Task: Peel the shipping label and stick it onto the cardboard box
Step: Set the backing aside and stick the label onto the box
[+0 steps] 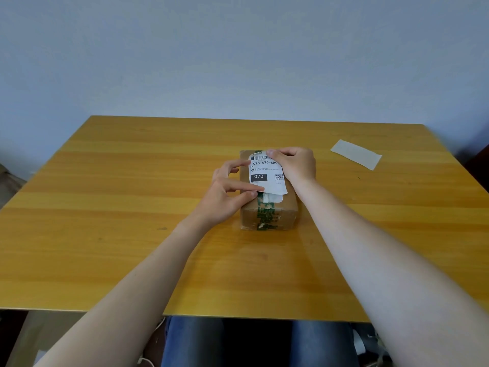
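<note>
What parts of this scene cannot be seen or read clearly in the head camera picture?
- Top right corner of the shipping label: hidden under the right hand.
- Small print on the label: too small to read.
- Whether the label is stuck flat on the cardboard box: cannot tell.
- Printing on the green tape: blurred.
- Which side of the backing paper faces up: cannot tell.
- Left hand covers the box's left edge.

Both forearms are bare with no sleeves showing, and blue denim jeans point(193, 340) cover the legs.

Head camera looks forward and down over the table point(105, 234).
</note>
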Demonstrator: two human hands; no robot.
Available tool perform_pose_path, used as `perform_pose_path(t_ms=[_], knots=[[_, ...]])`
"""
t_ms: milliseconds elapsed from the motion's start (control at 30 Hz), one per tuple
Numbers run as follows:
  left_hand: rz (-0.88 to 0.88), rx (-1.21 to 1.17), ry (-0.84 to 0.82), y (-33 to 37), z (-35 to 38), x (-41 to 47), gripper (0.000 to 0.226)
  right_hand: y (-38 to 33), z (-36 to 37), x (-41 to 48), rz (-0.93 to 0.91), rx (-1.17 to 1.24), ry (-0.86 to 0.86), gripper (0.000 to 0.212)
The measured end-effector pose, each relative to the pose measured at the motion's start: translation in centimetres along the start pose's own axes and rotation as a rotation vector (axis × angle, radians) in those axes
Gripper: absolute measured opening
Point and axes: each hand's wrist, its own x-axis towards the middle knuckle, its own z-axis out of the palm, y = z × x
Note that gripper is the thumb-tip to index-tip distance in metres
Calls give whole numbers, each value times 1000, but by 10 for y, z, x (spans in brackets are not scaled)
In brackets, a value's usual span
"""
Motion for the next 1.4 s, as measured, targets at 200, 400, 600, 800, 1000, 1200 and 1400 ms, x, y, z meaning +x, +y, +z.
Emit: perform_pose_path(t_ms=[200,400,600,800,1000,1200,1400], knots=[[-99,-7,-38,9,-1,-1,21,-1,1,-3,-20,-15,22,33],[-254,-48,2,25,0,7,45,-1,0,-3,66,60,22,57],[-305,61,34,26,2,17,33,5,-7,-5,99,159,-42,49],[-473,-70,52,27,5,26,54,2,-20,-23,153,259,-231,48],[-555,-241,1,23,6,39,86,2,-26,-31,124,245,-444,47],[-637,-360,15,18,3,56,61,2,-18,-15,140,289,-472,64],[-667,-372,28,6,-1,83,91,0,-7,10,154,279,-458,80]])
